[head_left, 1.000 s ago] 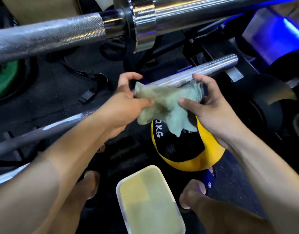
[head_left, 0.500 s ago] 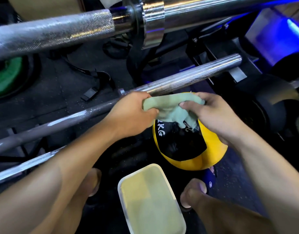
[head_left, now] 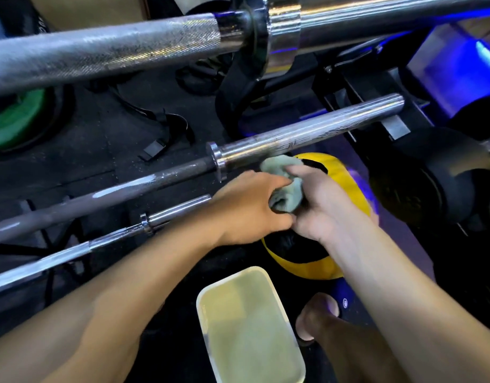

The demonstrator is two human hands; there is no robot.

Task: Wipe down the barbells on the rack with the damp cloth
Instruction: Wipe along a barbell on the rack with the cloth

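Gripping pale green cloth (head_left: 284, 186) from both sides: left hand (head_left: 249, 208) fingers curled round bunched lower part, right hand (head_left: 321, 200) fingers curled over upper part. Cloth sits just below chrome sleeve of middle barbell (head_left: 307, 136); contact with sleeve cannot be told. Top barbell (head_left: 108, 53) above, lower barbell (head_left: 105, 239) left. White tub (head_left: 249, 327) of cloudy liquid below hands, yellow-and-black ball (head_left: 346, 178) behind them.

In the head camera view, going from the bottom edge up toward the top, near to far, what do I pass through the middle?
White tub of cloudy water → yellow and black weight plate → green cloth gripped by left hand and right hand → chrome barbell sleeve → thick knurled barbell at the top.
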